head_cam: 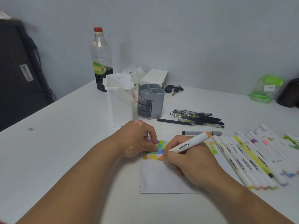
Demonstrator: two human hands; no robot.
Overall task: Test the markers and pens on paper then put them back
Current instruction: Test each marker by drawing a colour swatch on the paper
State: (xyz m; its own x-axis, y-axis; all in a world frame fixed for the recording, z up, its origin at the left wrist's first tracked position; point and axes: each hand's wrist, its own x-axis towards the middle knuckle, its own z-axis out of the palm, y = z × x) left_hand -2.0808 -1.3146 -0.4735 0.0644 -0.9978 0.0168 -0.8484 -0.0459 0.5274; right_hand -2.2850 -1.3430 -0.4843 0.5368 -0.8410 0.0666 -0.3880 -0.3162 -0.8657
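Two hands share the job: the left hand (137,139) pins the paper (161,178) against sliding, curled fingers perhaps hiding a cap, I cannot tell; the right hand (182,160) clamps the orange marker (187,144), tip on the paper beside the swatches (160,146).

Tabletop stock:
- 1 sheet of paper (163,177)
- 1 orange marker (189,143)
- 1 grey marker (201,133)
- white markers (232,163) in a row: at least ten, the farthest too blurred to count
- black pens (199,118): about six, overlapping
- 1 white bin (119,109)
- 1 grey organiser (158,104) with three drawers (144,107)
- 1 bottle (101,59)
- 1 white box (154,76)
- 1 bunch of keys (174,89)
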